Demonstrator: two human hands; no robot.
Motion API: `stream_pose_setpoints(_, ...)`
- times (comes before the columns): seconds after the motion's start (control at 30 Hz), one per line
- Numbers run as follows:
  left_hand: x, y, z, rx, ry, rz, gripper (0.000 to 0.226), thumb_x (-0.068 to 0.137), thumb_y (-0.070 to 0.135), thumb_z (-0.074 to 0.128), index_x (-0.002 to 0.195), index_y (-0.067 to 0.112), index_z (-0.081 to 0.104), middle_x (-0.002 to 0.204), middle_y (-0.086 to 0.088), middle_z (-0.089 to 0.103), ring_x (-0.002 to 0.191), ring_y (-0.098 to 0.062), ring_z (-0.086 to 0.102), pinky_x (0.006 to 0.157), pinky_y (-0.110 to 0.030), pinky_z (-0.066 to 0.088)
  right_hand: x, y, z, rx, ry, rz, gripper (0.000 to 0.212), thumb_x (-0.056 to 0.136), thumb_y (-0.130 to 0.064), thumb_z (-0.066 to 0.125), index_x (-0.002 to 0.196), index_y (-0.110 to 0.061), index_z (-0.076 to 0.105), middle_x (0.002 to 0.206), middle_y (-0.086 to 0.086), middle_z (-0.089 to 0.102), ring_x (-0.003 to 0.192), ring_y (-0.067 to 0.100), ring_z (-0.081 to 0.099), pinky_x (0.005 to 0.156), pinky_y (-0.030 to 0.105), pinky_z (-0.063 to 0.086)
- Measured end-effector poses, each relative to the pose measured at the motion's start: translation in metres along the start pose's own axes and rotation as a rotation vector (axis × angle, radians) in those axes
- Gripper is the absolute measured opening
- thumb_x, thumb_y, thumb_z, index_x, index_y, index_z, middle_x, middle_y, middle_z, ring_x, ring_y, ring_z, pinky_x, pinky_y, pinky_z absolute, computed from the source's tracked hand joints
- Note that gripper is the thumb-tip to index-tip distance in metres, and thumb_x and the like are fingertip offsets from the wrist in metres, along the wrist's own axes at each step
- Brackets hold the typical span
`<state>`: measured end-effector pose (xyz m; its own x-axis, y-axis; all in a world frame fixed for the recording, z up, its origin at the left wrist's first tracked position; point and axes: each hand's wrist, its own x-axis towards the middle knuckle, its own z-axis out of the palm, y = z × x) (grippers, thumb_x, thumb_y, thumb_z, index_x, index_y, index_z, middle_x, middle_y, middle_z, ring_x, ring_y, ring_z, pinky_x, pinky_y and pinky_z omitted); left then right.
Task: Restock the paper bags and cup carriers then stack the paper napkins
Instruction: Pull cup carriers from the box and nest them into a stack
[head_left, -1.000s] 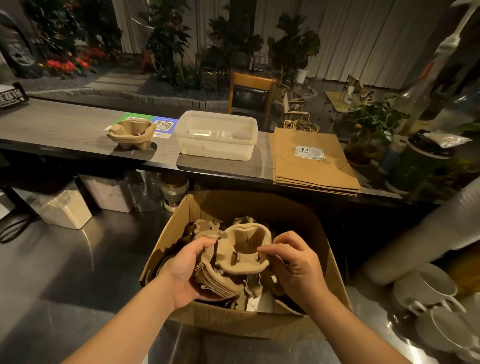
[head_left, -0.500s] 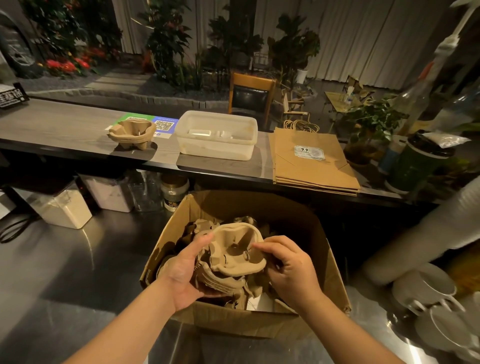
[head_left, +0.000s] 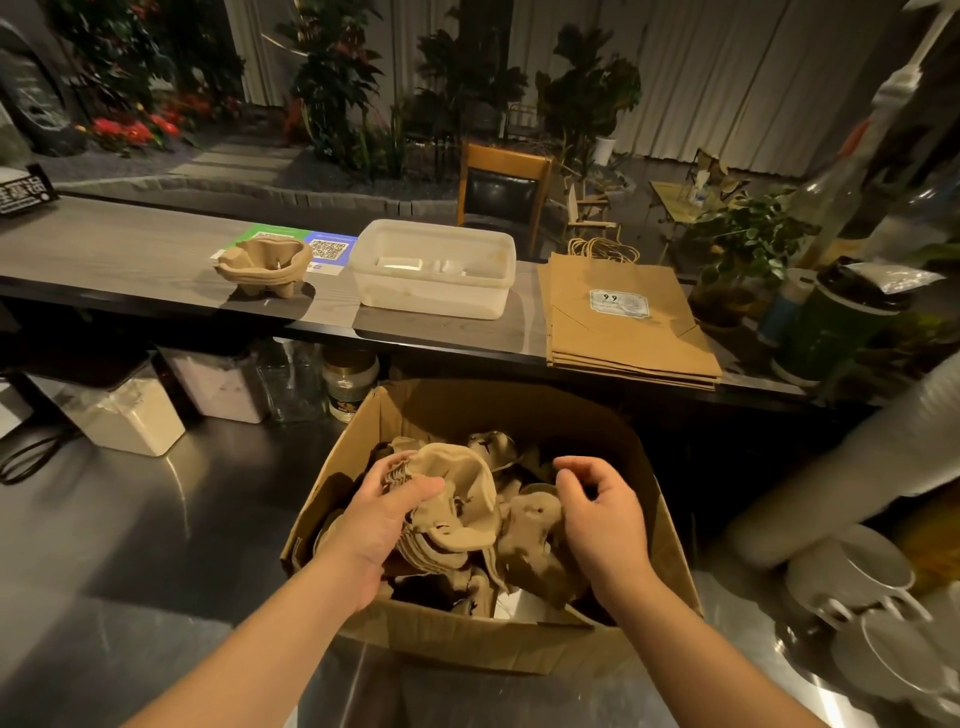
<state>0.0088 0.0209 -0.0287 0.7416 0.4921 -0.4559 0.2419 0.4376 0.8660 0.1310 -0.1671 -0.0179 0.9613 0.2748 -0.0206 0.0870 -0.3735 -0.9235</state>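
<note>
Box (head_left: 467, 631): cup carriers (head_left: 530, 535) | left grip (head_left: 376, 525) clasps stack (head_left: 447, 499) | right grip (head_left: 602, 514) loose, empty

Dim warm light. Pale pleated curtains (head_left: 727, 78) across far wall. Leafy plants (head_left: 337, 78) and red flowers (head_left: 136, 127) along grey gravel bed beyond long wood-grain counter (head_left: 130, 249). Wooden chair with black seat back (head_left: 503, 189) behind counter. Reflective steel worktop (head_left: 130, 545) below, glare streaks on surface.

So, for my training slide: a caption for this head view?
Left hand grips stacked cup carriers in a cardboard box; right hand hovers empty.
</note>
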Motion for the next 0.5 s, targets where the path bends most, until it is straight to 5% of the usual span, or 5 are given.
stream_pose_setpoints(0.13,0.000,-0.002,0.001,0.071,0.017,0.017,0.053,0.074,0.051,0.080,0.122,0.047,0.058,0.127,0.000,0.067,0.117,-0.023,0.058,0.078,-0.036,0.043,0.007,-0.007,0.002,0.398,-0.071,0.395,0.010,0.098,-0.027,0.066,0.106,-0.022,0.072,0.107,0.007,0.074,0.103,0.027,0.070,0.093,0.053,0.058)
stream_pose_setpoints(0.3,0.002,-0.008,-0.001,0.219,0.003,0.067,0.067,0.058,0.079,0.081,0.117,0.063,0.054,0.140,0.005,0.056,0.132,-0.027,0.049,0.111,-0.055,0.042,0.003,-0.023,0.000,0.544,-0.225,0.476,0.013,0.096,-0.014,0.069,0.107,-0.014,0.076,0.106,0.012,0.077,0.103,0.032,0.072,0.088,0.049,0.060)
stream_pose_setpoints(0.5,0.001,-0.007,0.005,0.206,-0.038,0.056,0.073,0.063,0.080,0.078,0.127,0.057,0.051,0.144,0.007,0.050,0.137,-0.025,0.041,0.109,-0.049,0.035,-0.002,-0.034,0.006,0.556,-0.289,0.375,0.022,0.102,-0.016,0.058,0.113,-0.018,0.076,0.107,0.004,0.076,0.097,0.023,0.075,0.089,0.044,0.061)
